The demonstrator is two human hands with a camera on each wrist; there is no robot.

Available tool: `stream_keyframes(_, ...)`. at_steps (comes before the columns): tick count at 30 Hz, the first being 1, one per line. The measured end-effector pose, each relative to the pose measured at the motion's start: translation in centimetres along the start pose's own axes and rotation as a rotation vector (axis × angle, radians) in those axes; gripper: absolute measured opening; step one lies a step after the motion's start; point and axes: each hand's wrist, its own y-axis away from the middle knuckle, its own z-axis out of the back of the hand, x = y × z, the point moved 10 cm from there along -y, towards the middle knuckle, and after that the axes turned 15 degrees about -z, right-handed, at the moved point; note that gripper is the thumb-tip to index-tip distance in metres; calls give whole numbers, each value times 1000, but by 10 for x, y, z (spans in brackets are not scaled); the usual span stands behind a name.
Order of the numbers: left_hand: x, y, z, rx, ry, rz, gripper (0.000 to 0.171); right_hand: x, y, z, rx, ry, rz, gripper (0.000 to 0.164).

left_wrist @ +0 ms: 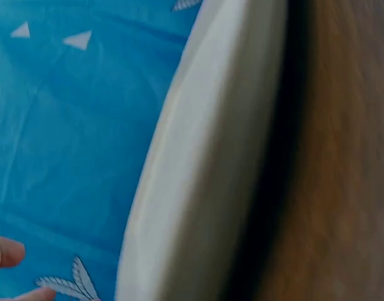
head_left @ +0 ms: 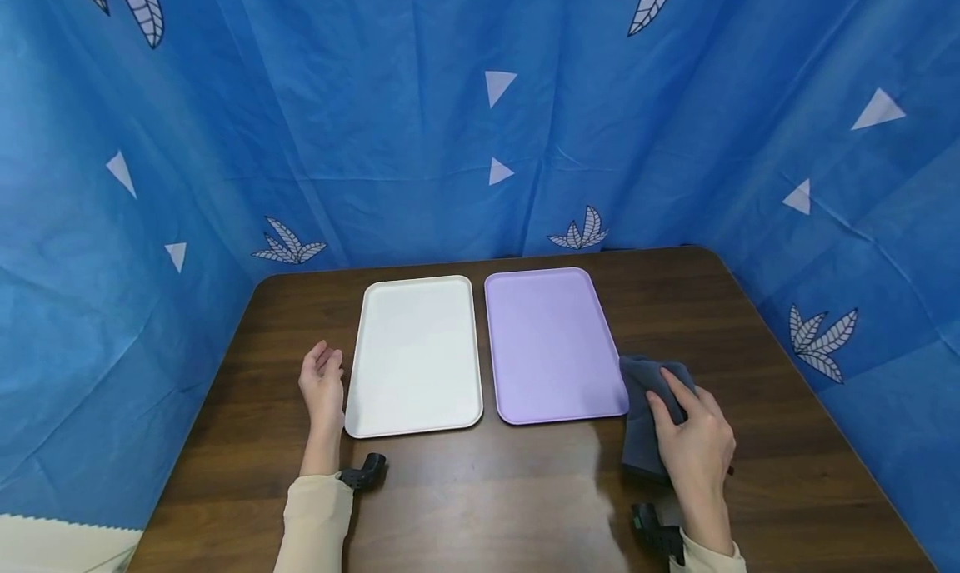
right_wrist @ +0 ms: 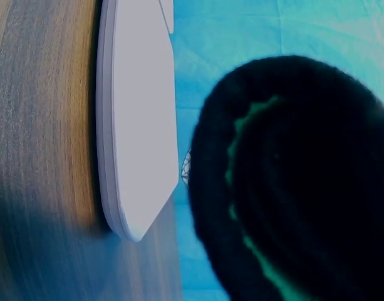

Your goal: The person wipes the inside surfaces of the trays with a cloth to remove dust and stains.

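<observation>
"What does the head view give you?"

"The person's right hand [head_left: 696, 435] has its thumb and fingers clamped on a dark grey cloth [head_left: 641, 448]. That's by the near right corner of the purple tray [head_left: 555, 348]. The cloth's edge meets the tray's side from here, but I can't tell whether they touch."

"And the left hand [head_left: 324, 390]?"

"Just beside the white tray [head_left: 416, 356], on its left, fingers loosely bent with nothing in them. The trays lie side by side on the wooden table [head_left: 465, 498], a narrow strip of it between them, with a blue curtain [head_left: 442, 140] behind."

"Now the left wrist view?"

"Two fingertips [left_wrist: 7, 252] poke in at the lower left, a little apart, in front of the curtain. A pale, blurred edge of the white tray runs up the middle, and the table's wood is on the right."

"Last one, the right wrist?"

"A dark rounded mass [right_wrist: 304, 188] with a jagged green line takes up much of the right half. I can't tell if it's the cloth, nor read the grip there. The purple tray looks paler, left of that mass."
</observation>
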Motion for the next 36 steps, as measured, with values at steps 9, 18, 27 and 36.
stream_keyframes(9,29,-2,-5,174,-138,21,51,3,1,-2,-7,-14,28,38)
stream_keyframes(18,28,-2,-16,292,-317,-98,48,4,2,-3,0,-20,24,38)
stream_keyframes(27,13,-3,-10,173,-433,-244,35,4,2,-4,7,-20,23,38)
stream_keyframes(36,10,-2,-7,141,-394,-172,41,2,4,-7,17,-18,13,38)
